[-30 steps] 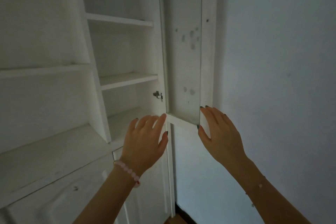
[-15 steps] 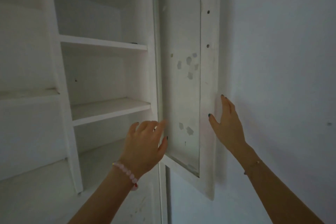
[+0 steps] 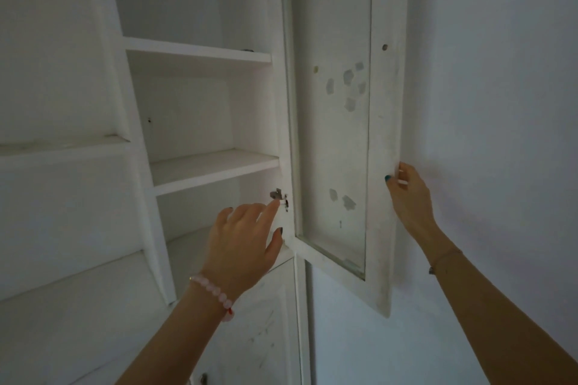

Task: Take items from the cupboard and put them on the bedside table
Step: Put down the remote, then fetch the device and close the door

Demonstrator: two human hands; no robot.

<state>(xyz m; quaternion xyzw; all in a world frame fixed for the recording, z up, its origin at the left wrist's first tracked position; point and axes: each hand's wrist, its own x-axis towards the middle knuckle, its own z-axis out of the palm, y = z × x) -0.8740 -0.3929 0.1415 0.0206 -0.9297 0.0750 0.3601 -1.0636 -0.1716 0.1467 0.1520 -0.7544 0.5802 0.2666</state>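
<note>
While the right hand (image 3: 409,197) grips the outer edge of the open cupboard door (image 3: 383,134), its thumb lies on the door's inner face and its fingers (image 3: 402,172) curl round the edge. Most of their length is hidden behind the frame. The left hand (image 3: 242,247) holds nothing: its fingers (image 3: 266,211) are straight and spread, the thumb is out to the side, and the index tip is right at the metal hinge (image 3: 278,195). Whether it touches the hinge cannot be told. A pink bead bracelet (image 3: 215,292) sits on the left wrist and a thin chain (image 3: 445,256) on the right.

The cupboard (image 3: 131,103) fills the left and centre, white, with its top cut off by the frame. On the upper shelf (image 3: 197,53), far right and close to the side wall, a small dark thing (image 3: 248,50) shows, too small to make out. The middle shelf (image 3: 212,166) lies below it, just left of the hinge. The door stands swung out to the right, near the wall (image 3: 500,103). Its glass panel (image 3: 331,150) carries several greyish patches (image 3: 348,76), possibly tape. Below, a shut lower door (image 3: 266,322) is scuffed and partly covered by the left forearm. The light is dim and bluish.
</note>
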